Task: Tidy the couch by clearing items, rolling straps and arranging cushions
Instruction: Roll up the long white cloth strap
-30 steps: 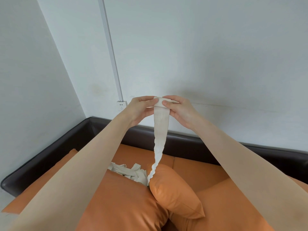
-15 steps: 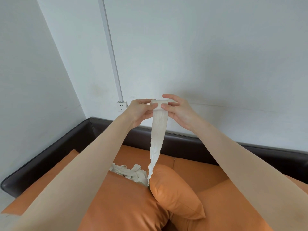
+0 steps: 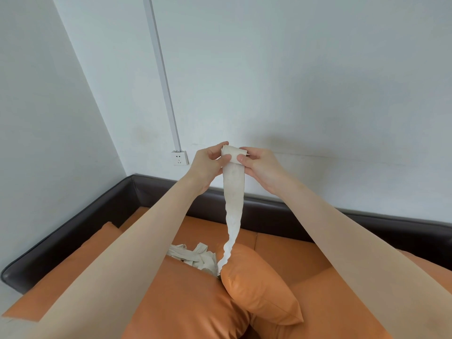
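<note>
— How does that cream fabric strap (image 3: 233, 192) handle?

— Soft and light, I'd say. It hangs limp from the hands, its lower stretch rippling along one edge. The left hand (image 3: 208, 165) and right hand (image 3: 259, 167) are held together in front of the wall, each pinching an end of the small roll (image 3: 232, 155) at the top of the strap between thumb and fingers.

— Where would you hold it?

— Right where they are, at the roll's two ends. It looks loose enough to spring open if either side lets go.

— And the rest of it?

— The tail runs down behind an orange cushion (image 3: 259, 287) on the couch (image 3: 281, 245), toward a loose heap of more strap (image 3: 193, 256) just beside the cushion. Whether tail and heap are one piece I cannot tell.

— Anything in the way?

— The cushion may drag on the tail, and the heap looks tangled. A white wall socket (image 3: 180, 158) sits behind the left hand, well apart.
</note>
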